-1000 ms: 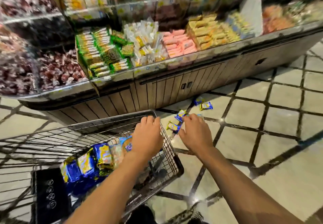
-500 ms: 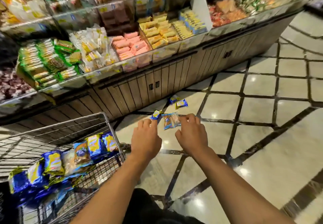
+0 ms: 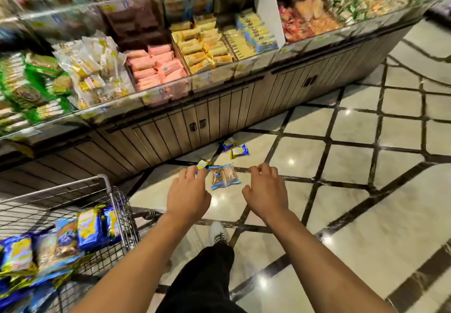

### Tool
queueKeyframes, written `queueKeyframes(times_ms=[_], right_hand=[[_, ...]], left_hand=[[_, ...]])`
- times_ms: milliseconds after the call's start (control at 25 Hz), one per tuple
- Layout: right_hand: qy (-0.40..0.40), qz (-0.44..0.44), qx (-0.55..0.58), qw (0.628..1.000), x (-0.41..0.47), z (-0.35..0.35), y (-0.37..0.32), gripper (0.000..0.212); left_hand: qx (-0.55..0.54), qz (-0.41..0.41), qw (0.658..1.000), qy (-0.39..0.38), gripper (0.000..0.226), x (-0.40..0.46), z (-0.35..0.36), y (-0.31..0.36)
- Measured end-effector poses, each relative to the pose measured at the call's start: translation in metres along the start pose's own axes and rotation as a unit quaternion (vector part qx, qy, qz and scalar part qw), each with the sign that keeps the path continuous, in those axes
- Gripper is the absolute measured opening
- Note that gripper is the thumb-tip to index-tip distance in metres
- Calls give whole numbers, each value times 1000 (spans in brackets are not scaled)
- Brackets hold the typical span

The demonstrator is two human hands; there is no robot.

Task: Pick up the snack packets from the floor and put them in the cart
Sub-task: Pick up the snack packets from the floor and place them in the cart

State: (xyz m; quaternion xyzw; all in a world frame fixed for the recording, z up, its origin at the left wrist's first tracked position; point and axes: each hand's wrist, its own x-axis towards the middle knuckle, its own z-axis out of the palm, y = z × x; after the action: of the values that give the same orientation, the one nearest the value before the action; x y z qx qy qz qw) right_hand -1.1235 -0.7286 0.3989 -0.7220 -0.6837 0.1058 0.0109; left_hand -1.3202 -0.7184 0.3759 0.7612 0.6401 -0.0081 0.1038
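Both hands reach out over the floor (image 3: 341, 215) and hold nothing: the left hand (image 3: 188, 191) and the right hand (image 3: 266, 191) are released, fingers loosely bent and spread. The nearest snack packets, a pair (image 3: 223, 176) lying side by side, sit at twelve o'clock between the two hands, their long axes running roughly six to twelve. They look slightly closer to the left hand, though either could take them. A small packet (image 3: 203, 164) lies at the left hand's fingertips, at eleven o'clock; whether it is touched I cannot tell. Two more packets (image 3: 235, 148) rest farther off at twelve to one o'clock, near the base of the display shelf (image 3: 219, 107). That makes five on the floor. The cart (image 3: 114, 198) stands at eight o'clock, already holding about five blurred packets (image 3: 85, 231).
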Motion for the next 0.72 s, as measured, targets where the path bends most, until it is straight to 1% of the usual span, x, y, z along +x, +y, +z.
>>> queueKeyframes(times_ms=[200,360,520,720], right_hand=[[-42,-20,-18,999,81,-2,14,45],[-63,-41,-28,997,144,-11,22,47],[-72,-49,-14,996,198,-20,30,47],[-96,-70,20,993,266,-7,47,55]], left_hand=[[-13,-25,999,-37,57,74,2,3],[-21,-31,999,-33,55,133,-8,6],[-37,-64,997,-29,53,180,-12,12],[-78,-129,988,-42,67,228,-1,26]])
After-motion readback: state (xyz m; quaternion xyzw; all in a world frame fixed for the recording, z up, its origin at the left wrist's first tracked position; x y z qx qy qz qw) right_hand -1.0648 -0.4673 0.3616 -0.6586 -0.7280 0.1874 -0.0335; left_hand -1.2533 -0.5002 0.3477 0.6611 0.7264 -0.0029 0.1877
